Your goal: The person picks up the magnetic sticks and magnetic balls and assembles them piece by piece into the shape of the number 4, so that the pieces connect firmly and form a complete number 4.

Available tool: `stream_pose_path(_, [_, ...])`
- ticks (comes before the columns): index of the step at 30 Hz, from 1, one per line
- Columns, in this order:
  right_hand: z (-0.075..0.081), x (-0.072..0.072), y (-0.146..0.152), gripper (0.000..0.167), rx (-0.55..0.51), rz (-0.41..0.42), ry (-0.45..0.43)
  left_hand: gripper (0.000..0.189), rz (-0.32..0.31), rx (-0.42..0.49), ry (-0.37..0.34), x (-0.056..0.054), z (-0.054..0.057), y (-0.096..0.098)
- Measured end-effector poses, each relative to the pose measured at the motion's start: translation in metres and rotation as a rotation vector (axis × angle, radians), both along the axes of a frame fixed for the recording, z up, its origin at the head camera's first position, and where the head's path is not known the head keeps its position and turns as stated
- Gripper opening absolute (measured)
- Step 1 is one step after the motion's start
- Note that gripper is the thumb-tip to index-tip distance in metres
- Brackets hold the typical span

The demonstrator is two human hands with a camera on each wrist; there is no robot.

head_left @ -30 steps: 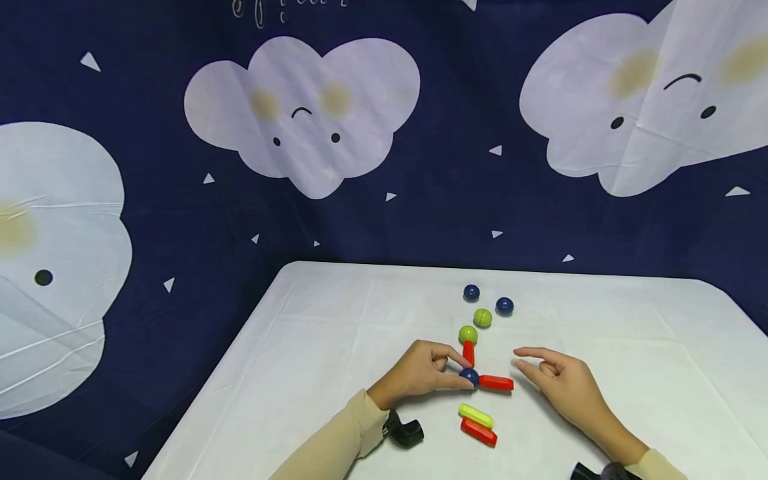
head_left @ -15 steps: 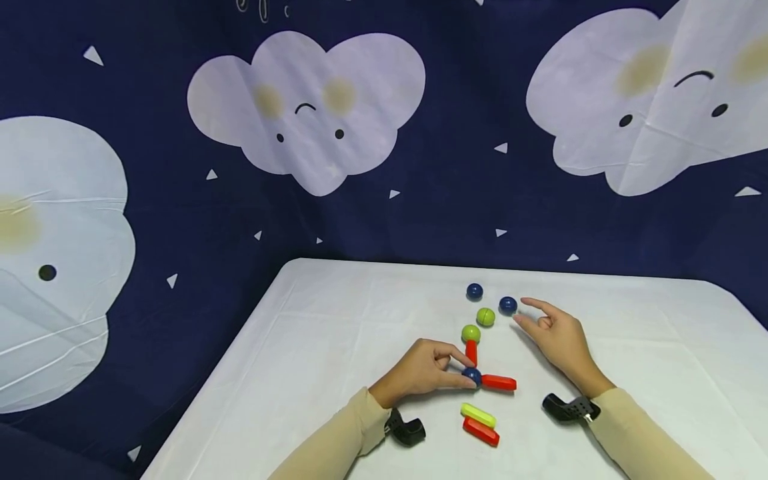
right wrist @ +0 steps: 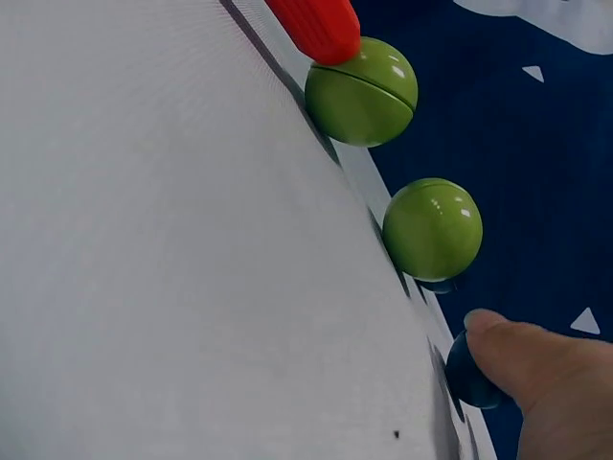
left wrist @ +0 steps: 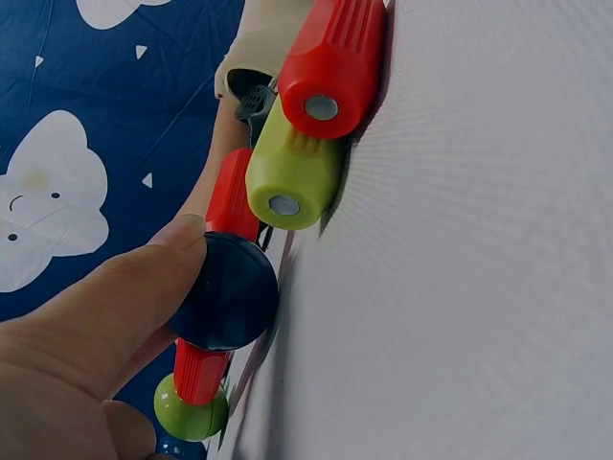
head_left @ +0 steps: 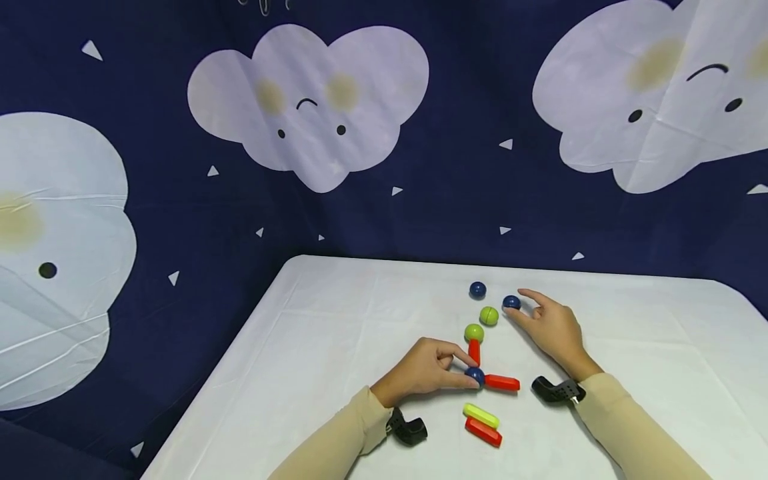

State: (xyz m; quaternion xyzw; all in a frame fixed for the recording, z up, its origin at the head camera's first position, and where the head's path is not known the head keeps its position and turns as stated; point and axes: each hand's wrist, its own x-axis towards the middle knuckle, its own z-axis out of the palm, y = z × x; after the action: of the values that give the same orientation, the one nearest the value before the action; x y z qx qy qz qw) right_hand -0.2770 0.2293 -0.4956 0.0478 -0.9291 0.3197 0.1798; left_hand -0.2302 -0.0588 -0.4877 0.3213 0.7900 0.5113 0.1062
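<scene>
The joined blue ball (head_left: 475,375) sits on the tabletop (head_left: 336,333), pinched between the thumb and index finger of the left hand (head_left: 423,369), which comes in from its left. That grip probably steadies the joint: one red rod (head_left: 475,353) runs from the ball's far side to a green ball (head_left: 474,333), and a second red rod (head_left: 502,383) sticks out from its right, so a nudge could swing either. Beyond the joined blue ball and to its right, the right hand (head_left: 553,330) has its thumb against a loose blue ball (head_left: 512,301) with the index finger close by; whether they have pinched it I cannot tell. Such a spread would suit rounding a smooth ball that might roll. Also beyond the joined blue ball lie a loose green ball (head_left: 489,316) and, farther off, another blue ball (head_left: 477,290). On its near side a yellow-green rod (head_left: 481,415) and a spare red rod (head_left: 483,432) lie side by side; the metal discs in their ends suggest magnetic joints, which may explain the light fingertip hold.
</scene>
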Motion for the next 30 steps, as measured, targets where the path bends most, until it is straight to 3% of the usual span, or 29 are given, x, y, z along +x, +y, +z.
stream_pose_path(11, [0.002, 0.002, -0.003, 0.050, 0.018, 0.002, -0.034, 0.024, 0.002, 0.016, -0.013, 0.000, 0.000, -0.002])
stream_pose_path(19, [0.003, 0.005, -0.002, 0.049, -0.033, 0.023, 0.015, 0.023, 0.004, 0.005, 0.002, -0.003, 0.003, 0.000])
stream_pose_path(30, [0.002, 0.033, 0.001, 0.049, -0.113, 0.025, -0.013, 0.023, -0.006, 0.025, -0.034, 0.001, 0.000, 0.000])
